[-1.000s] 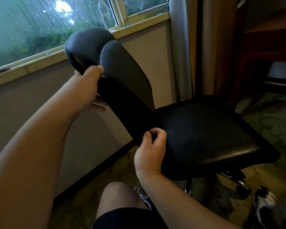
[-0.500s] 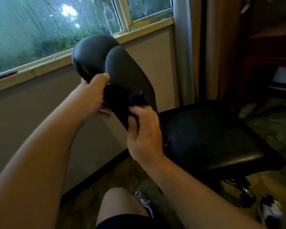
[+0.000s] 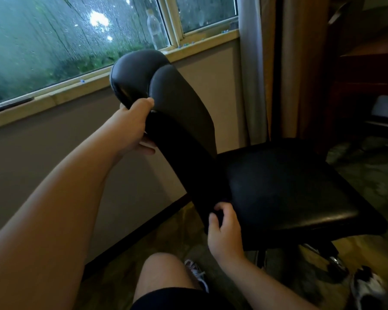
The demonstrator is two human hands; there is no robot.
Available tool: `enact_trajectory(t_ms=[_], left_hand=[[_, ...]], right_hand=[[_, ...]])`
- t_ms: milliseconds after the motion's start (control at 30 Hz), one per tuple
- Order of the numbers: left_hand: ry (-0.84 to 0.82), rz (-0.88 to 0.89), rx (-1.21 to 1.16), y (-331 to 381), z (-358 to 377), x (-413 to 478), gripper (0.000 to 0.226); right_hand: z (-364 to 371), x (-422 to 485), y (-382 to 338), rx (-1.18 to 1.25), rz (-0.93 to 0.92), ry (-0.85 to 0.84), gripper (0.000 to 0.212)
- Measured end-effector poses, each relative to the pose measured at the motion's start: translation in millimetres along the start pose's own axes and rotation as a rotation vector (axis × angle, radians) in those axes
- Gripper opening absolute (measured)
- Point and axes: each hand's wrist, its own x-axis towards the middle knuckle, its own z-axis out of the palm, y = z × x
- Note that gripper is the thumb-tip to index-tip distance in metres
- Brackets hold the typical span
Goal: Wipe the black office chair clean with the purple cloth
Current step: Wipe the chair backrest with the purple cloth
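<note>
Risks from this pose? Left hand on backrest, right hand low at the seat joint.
1. The cloth is barely visible in the right hand against the black backrest; missed patches would be hard to spot.
2. The office chair stands on casters; a hard wipe might roll it despite the left hand gripping the backrest edge.
3. The right hand's fingers sit near the backrest-seat gap, a possible pinch point.

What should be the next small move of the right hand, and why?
Probably a stroke back up the backrest. The right hand sits at its bottom edge, near the seat, fingers curled on something dark, likely the cloth, while the left hand steadies the top.
</note>
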Motion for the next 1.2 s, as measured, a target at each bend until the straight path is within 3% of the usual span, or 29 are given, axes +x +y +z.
enact_trajectory(t_ms=[100, 233, 333, 433, 533, 733, 800, 833, 900, 967, 1133, 1200], left_hand=[[-0.004, 0.01, -0.016, -2.4, -1.2, 3.8, 0.055], [0.008, -0.013, -0.037, -5.1, -3.6, 7.9, 0.059], [0.027, 0.002, -0.048, -6.8, -4.2, 11.4, 0.048], [0.059, 0.056, -0.028, -10.4, -6.1, 14.4, 0.026], [0.032, 0.038, -0.071, -12.1, -7.1, 17.2, 0.029], [-0.003, 0.003, -0.095, -14.6, -12.3, 28.5, 0.036], [0.015, 0.01, -0.102, -14.5, -12.7, 32.0, 0.038], [0.018, 0.016, -0.101, -14.8, -12.3, 33.3, 0.041], [0.014, 0.022, -0.107, -15.6, -11.2, 34.8, 0.046], [0.01, 0.033, -0.109, -17.4, -11.3, 34.9, 0.045], [0.008, 0.042, -0.123, -17.3, -10.7, 38.9, 0.036], [0.017, 0.04, -0.119, -17.7, -11.1, 40.3, 0.036]], right_hand=[[5.3, 12.4, -50.8, 0.114, -0.199, 0.085, 0.014], [4.8, 31.0, -120.4, 0.273, -0.25, 0.035, 0.021], [3.2, 40.9, -170.5, 0.308, -0.521, 0.081, 0.031], [13.5, 59.0, -202.6, 0.218, -0.76, 0.094, 0.039], [15.9, 76.2, -186.6, -0.098, -0.785, 0.107, 0.048], [-2.8, 63.2, -40.5, -0.321, -0.574, 0.032, 0.051], [-11.3, 51.8, 17.3, -0.365, -0.28, -0.039, 0.05], [-17.0, 45.8, 42.4, -0.372, -0.04, -0.088, 0.045], [-25.7, 35.5, 74.0, -0.21, 0.47, -0.16, 0.032], [-24.3, 31.8, 79.4, 0.028, 0.685, -0.111, 0.021], [3.8, 47.2, 9.9, 0.383, 0.596, -0.008, 0.017], [8.1, 43.5, -26.7, 0.437, 0.441, 0.085, 0.022]])
